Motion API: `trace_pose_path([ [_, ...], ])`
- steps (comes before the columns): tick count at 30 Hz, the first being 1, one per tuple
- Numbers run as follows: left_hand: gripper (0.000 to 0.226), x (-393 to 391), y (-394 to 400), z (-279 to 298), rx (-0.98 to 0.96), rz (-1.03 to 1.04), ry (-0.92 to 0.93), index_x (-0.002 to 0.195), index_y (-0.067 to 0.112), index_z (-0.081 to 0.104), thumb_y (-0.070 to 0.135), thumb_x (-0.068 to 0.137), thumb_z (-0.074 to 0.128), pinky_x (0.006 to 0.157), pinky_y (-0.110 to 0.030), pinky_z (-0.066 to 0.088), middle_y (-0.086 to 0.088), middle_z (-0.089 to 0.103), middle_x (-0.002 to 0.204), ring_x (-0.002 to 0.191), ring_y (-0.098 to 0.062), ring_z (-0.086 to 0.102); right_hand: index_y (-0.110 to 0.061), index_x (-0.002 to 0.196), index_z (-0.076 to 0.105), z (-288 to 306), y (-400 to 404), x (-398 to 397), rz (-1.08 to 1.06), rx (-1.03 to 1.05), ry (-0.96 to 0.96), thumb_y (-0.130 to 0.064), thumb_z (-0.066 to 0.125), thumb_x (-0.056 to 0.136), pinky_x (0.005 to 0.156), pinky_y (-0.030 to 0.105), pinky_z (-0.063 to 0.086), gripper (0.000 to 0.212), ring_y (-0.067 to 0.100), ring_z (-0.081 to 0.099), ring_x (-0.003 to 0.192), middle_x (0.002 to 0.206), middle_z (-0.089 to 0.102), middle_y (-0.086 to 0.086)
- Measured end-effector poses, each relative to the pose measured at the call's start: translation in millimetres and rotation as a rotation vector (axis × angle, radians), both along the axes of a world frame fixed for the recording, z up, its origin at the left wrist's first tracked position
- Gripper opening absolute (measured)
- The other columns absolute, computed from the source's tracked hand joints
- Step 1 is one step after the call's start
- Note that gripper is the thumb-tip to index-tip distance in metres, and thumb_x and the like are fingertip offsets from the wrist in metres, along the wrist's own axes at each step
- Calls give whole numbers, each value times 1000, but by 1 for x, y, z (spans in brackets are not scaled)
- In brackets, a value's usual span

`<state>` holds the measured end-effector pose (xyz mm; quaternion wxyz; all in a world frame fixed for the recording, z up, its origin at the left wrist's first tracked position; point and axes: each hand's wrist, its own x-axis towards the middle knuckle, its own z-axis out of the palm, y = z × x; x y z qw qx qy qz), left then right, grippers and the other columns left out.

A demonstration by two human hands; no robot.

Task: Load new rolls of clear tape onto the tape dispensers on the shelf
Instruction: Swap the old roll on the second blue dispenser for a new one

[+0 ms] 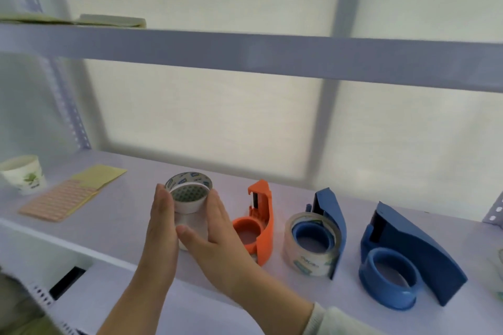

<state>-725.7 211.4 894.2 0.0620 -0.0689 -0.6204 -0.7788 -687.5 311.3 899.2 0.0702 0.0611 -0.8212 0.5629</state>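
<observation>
Tape rolls, stacked, clasped between left hand and right hand, fingers straight, palms pressing either side, apparently steadying the stack over the shelf | orange dispenser just beside, hub bare, likely next; blue dispenser already loaded; far blue dispenser bare

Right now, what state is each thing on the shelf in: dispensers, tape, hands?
orange dispenser: hub empty
middle blue dispenser: clear tape roll on hub
right blue dispenser: hub empty
stack of tape rolls: upright, held between both palms
left hand: fingers straight
right hand: fingers straight
</observation>
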Motion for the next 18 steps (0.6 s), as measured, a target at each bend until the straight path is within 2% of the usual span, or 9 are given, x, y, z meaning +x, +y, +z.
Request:
trace_pose_path([
  [5, 78, -5, -1, -5, -27, -4, -4, 137, 29, 43, 78, 75, 39, 110, -49, 36, -4, 55, 138, 127, -20, 51, -29, 147, 19, 1, -1, -1, -1, -7, 10, -51, 52, 81, 118, 38, 22, 77, 4, 21, 143, 153, 29, -10],
  [10, 84, -11, -4, -9, -58, 3, -45, 139, 31, 38, 81, 72, 41, 111, -48, 35, 0, 50, 142, 130, -18, 48, -29, 149, 15, -4, 0, -3, -8, 5, -12, -54, 50, 80, 119, 38, 20, 81, 5, 16, 144, 156, 24, -10],
  [13, 89, -9, -4, -9, -78, 2, -80, 141, 31, 36, 83, 69, 43, 112, -48, 33, 0, 46, 145, 132, -18, 45, -31, 148, 15, 1, 1, -1, 4, 8, -28, -49, 52, 82, 119, 36, 20, 77, 3, 16, 144, 155, 24, -11],
  [16, 95, 1, 2, -2, -146, 43, -92, 145, 33, 23, 86, 67, 36, 117, -41, 22, 4, 30, 154, 140, -15, 32, -30, 148, 18, 10, 9, 7, 26, -79, -71, -43, 53, 86, 119, 36, 21, 72, 4, 20, 143, 155, 26, -11],
  [18, 88, 9, 7, 5, -201, 134, -101, 147, 37, 9, 79, 72, 28, 117, -34, 12, 11, 13, 158, 144, -9, 15, -29, 151, 10, 22, 21, 19, -4, -179, -141, -41, 54, 90, 120, 35, 15, 75, 3, 13, 144, 156, 18, -15],
])
